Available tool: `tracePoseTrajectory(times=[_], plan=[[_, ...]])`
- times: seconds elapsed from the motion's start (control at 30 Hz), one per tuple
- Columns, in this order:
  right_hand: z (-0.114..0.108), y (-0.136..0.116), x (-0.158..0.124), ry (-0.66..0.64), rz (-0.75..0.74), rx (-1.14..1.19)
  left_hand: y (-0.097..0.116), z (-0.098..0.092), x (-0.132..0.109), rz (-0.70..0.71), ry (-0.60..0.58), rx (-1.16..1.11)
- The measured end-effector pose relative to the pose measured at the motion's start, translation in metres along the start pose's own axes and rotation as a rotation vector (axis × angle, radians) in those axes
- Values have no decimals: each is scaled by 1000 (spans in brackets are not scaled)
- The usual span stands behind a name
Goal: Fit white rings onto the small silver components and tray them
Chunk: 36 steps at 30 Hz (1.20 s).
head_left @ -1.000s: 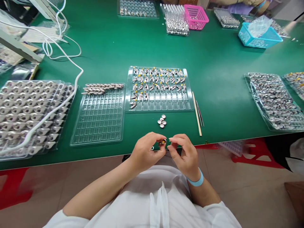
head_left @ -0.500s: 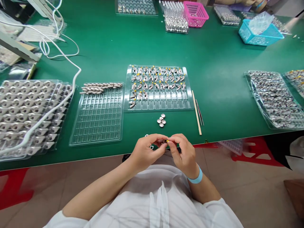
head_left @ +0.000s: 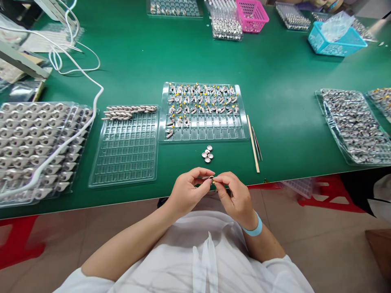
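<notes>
At the table's front edge, my left hand [head_left: 188, 190] pinches a small grey metal part with a yellow tip [head_left: 211, 178] between thumb and fingers. My right hand [head_left: 236, 198], a light blue band on its wrist, pinches the same part at its yellow end. My fingertips cover much of it. Just beyond my hands lies a little cluster of round metal caps [head_left: 207, 155]. Farther back sits a clear plastic tray [head_left: 214, 133] whose upper rows hold similar grey parts with yellow tips.
Left of it, another clear tray [head_left: 122, 152] has grey metal pieces along its top. A stack of filled trays [head_left: 36, 142] stands far left under a white cable [head_left: 70, 129]. A wooden stick [head_left: 253, 143] and tweezers [head_left: 257, 143] lie right. Pink [head_left: 252, 16] and blue baskets [head_left: 336, 42] stand behind.
The part between my fingers has turned slightly, so its round rim shows more. My left fingers have shifted a little and now cover the small white rings beside them. Both hands keep their pinch.
</notes>
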State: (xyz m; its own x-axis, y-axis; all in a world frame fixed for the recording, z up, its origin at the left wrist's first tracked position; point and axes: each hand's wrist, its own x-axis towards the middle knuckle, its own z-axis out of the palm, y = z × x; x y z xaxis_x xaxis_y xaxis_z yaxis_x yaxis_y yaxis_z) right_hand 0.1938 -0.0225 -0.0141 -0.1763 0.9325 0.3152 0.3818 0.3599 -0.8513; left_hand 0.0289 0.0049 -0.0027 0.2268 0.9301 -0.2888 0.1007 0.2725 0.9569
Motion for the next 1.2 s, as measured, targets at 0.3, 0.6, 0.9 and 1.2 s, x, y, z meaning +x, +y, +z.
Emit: tracePoseTrajectory(times=[0.3,0.6,0.9,1.2], plan=[[-1,0,-2,3,-77,-37,1,7,-2,85,26,115],[-9,-3,1,40,73,0,-4,-3,1,14,-137,5],[-18,-2,5,-130,-60,-125,-4,-9,3,21,-177,103],[-29,-6,15,-314,28,-208,-1,-9,3,177,-248,312]])
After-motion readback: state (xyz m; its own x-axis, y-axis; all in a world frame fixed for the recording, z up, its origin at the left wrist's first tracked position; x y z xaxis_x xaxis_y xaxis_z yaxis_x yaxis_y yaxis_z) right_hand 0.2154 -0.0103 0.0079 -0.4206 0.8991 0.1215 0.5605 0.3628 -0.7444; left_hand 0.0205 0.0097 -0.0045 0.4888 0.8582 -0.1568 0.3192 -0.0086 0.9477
